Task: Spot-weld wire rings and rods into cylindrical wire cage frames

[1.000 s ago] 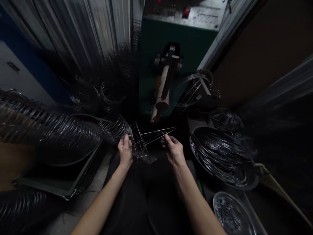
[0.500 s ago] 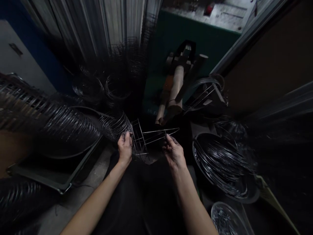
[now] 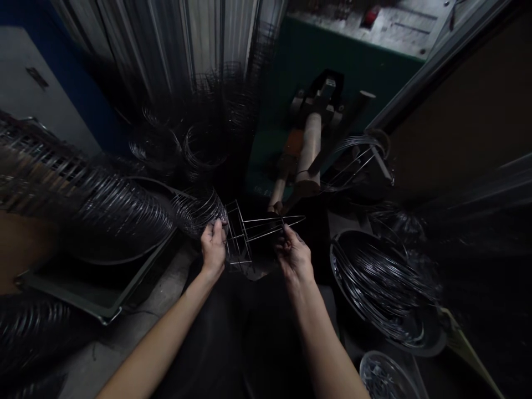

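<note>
A wire frame (image 3: 236, 235) of thin bright metal rods lies between my hands, its long pointed loop reaching right. My left hand (image 3: 213, 246) is closed on the frame's left end. Close to the loop, my right hand (image 3: 294, 254) pinches a short thin metal piece (image 3: 283, 221) between its fingertips; its exact shape is too dark to tell. Just above the loop are the rod-like arms (image 3: 310, 147) of a green machine (image 3: 274, 72). Whether the frame touches their tips I cannot tell.
Stacked wire rings (image 3: 199, 208) and a long row of wire frames (image 3: 120, 199) lie to the left, above a green crate (image 3: 70, 291). At right stand a basin (image 3: 432, 346) of curved wires and a clear bowl (image 3: 366, 360) of small metal pieces.
The view has shifted slightly, so the machine and surroundings sit farther right. Both hands keep nearly the same place and grip, with the wire frame still between them.
</note>
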A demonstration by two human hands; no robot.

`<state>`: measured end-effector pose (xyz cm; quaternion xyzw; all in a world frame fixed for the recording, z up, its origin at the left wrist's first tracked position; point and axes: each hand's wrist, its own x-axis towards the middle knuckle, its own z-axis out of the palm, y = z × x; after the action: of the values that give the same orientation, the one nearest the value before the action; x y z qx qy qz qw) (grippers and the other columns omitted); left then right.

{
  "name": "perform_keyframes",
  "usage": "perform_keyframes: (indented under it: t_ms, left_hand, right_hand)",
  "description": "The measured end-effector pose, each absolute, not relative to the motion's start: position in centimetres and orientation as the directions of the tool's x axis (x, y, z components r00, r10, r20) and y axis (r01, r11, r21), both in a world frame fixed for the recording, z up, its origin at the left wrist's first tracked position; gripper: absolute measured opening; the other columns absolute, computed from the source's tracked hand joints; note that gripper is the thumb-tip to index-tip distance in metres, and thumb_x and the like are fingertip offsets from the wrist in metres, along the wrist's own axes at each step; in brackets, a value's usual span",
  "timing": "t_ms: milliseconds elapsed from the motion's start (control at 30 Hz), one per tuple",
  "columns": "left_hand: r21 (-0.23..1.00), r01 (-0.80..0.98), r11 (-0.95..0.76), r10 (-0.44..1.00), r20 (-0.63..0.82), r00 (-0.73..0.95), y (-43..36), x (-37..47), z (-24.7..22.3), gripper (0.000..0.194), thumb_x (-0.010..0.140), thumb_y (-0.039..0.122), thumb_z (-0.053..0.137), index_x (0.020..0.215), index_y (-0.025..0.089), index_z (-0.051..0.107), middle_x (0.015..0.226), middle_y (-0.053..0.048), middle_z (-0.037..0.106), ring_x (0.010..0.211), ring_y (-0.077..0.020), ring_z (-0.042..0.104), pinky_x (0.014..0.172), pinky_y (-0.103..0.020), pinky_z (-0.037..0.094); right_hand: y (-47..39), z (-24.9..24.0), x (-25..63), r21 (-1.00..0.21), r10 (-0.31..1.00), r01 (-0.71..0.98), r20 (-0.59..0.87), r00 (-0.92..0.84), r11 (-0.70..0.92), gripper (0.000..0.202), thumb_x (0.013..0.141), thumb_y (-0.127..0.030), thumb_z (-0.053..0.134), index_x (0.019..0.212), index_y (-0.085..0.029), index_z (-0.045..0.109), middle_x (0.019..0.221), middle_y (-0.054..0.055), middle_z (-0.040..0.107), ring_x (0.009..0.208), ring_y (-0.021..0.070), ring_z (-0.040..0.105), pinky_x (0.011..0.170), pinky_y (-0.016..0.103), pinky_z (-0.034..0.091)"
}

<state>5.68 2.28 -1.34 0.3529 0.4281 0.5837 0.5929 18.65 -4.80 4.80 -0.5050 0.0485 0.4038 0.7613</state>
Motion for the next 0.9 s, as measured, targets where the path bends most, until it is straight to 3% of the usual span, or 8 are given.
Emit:
perform_keyframes:
  t_ms: [533, 900]
  left_hand:
    - [0.907, -0.407, 0.11, 0.992, -0.128, -0.016, 2.8, 5.7, -0.1, 0.035, 0.076, 0.049, 0.062, 0.078, 0.014, 0.057, 0.049, 0.009, 0.026, 0.043, -0.0044, 0.022, 0.041, -0.017, 0.019]
    - [0.905, -0.402, 0.141, 0.986, -0.164, -0.024, 2.6, 5.7, 0.9, 0.035, 0.073, 0.048, 0.066, 0.076, 0.013, 0.058, 0.046, 0.009, 0.029, 0.041, -0.0034, 0.024, 0.039, -0.016, 0.017]
  right_hand:
    - [-4.1, 5.8, 18.2, -0.653, 0.523, -0.721, -0.541, 0.659, 0.232, 0.019, 0.061, -0.012, 0.074, 0.072, -0.014, 0.06, 0.051, -0.008, 0.05, 0.044, 0.0016, 0.044, 0.037, 0.012, 0.033]
    - [-5.2, 5.8, 18.2, -0.681, 0.534, -0.71, -0.538, 0.652, 0.181, 0.027, 0.059, -0.026, 0.081, 0.074, -0.014, 0.061, 0.06, -0.005, 0.057, 0.047, 0.0029, 0.047, 0.039, 0.014, 0.034]
